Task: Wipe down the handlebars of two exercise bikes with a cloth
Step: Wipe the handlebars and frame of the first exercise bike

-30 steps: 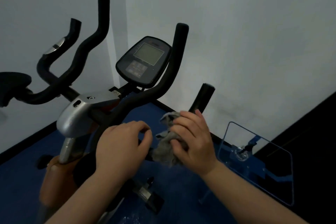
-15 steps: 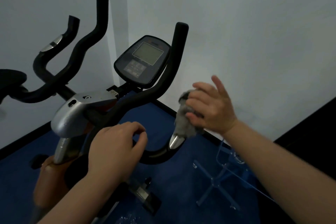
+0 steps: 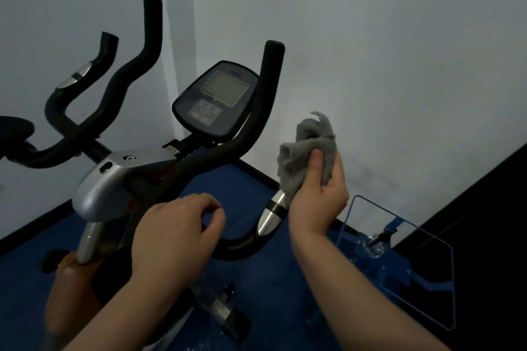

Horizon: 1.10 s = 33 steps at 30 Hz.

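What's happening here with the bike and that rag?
A person is cleaning an exercise bike's handlebar. The right hand grips a crumpled grey cloth at the bar's short right grip, just above its silver sensor band. The left hand rests, fingers curled, on the bar's lower curve. The console sits between the uprights.

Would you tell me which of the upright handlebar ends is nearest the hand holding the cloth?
The tall right-side handlebar end beside the console; the other two stand far left of the right hand and grey cloth.

Fuzzy grey cloth (image 3: 309,157), matt blk foam handlebar (image 3: 256,128), shiny metal sensor (image 3: 271,215)
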Available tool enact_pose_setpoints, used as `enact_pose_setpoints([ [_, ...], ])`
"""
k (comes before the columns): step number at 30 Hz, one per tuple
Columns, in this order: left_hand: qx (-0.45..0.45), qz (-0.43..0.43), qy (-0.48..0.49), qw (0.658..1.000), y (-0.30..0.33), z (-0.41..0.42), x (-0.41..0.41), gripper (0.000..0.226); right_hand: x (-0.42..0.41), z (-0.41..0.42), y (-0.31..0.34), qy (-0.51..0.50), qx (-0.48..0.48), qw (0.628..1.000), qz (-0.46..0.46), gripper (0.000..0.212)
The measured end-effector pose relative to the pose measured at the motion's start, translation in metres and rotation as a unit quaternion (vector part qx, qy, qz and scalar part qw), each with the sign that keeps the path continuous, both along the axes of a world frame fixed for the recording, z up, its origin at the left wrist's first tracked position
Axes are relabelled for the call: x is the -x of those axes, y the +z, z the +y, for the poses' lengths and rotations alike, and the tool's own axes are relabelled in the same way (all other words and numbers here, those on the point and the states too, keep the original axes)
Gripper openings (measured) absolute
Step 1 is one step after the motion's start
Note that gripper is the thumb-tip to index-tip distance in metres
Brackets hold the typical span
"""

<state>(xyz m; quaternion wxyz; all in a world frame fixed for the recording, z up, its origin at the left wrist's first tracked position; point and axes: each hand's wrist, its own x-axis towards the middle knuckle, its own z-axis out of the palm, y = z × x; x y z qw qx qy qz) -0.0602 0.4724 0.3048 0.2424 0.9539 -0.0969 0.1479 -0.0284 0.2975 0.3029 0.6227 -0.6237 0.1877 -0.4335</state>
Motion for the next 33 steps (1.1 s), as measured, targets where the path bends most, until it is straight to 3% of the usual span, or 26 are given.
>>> enact_pose_setpoints([
  [5, -0.003, -0.004, 0.005, 1.000, -0.001, 0.000, -0.002, 0.014, 0.060, 0.028, -0.056, 0.059, 0.053, 0.994, 0.072, 0.039],
  [8, -0.009, -0.008, -0.001, 1.000, -0.003, 0.001, -0.001, 0.016, 0.070, 0.010, -0.062, 0.075, 0.237, 0.966, 0.069, 0.052],
  [11, 0.004, -0.008, -0.003, 1.000, -0.003, 0.002, 0.000, 0.016, 0.062, -0.011, -0.052, 0.054, 0.413, 0.909, 0.029, 0.046],
  [14, 0.033, -0.021, 0.007, 0.999, -0.003, 0.003, 0.002, 0.014, 0.062, -0.001, -0.042, 0.105, 0.505, 0.856, 0.009, 0.037],
  [20, 0.133, -0.080, -0.014, 0.988, -0.009, 0.012, 0.011, 0.022, 0.077, 0.011, -0.016, 0.266, 0.674, 0.686, 0.067, 0.036],
  [22, 0.115, -0.106, 0.002, 0.988, -0.014, 0.020, 0.019, 0.024, 0.079, 0.003, -0.009, 0.277, 0.698, 0.654, 0.086, 0.041],
  [27, 0.092, -0.128, 0.185, 0.970, -0.026, 0.031, 0.027, 0.027, 0.064, 0.053, 0.005, 0.290, 0.685, 0.635, 0.207, 0.050],
  [28, 0.097, -0.129, 0.205, 0.965, -0.028, 0.031, 0.026, 0.027, 0.053, 0.065, 0.010, 0.315, 0.656, 0.648, 0.225, 0.049],
  [30, 0.108, -0.132, 0.224, 0.959, -0.029, 0.033, 0.025, 0.027, 0.034, 0.078, 0.009, 0.354, 0.618, 0.663, 0.233, 0.044],
  [33, 0.118, -0.128, 0.248, 0.953, -0.031, 0.034, 0.025, 0.025, 0.032, 0.064, 0.009, 0.361, 0.659, 0.627, 0.206, 0.038],
])
